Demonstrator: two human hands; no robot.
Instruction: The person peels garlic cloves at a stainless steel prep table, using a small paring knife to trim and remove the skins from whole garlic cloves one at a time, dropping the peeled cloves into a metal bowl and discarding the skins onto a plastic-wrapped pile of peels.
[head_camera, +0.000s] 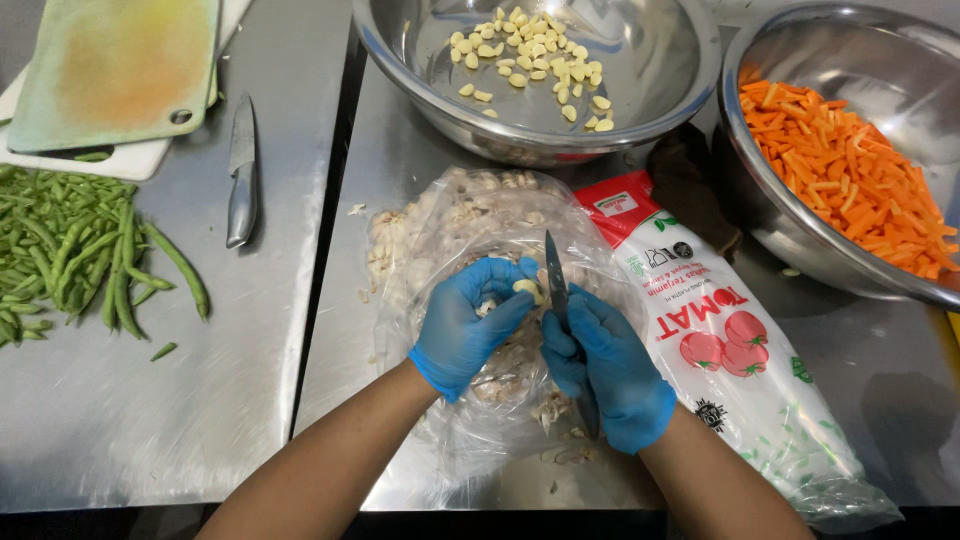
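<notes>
My left hand (462, 330), in a blue glove, pinches a pale garlic clove (526, 289) at its fingertips; my right hand (605, 365) is closed on a small knife (556, 285), blade upright, just right of the clove and nearly touching it; both work over a crinkled clear bag of papery garlic skins (440, 235) near the steel table's front edge (240, 470); toward the far edge, a steel bowl (680, 60) holds smooth peeled cloves (530, 55); at the right edge, another bowl of carrot sticks (850, 170).
</notes>
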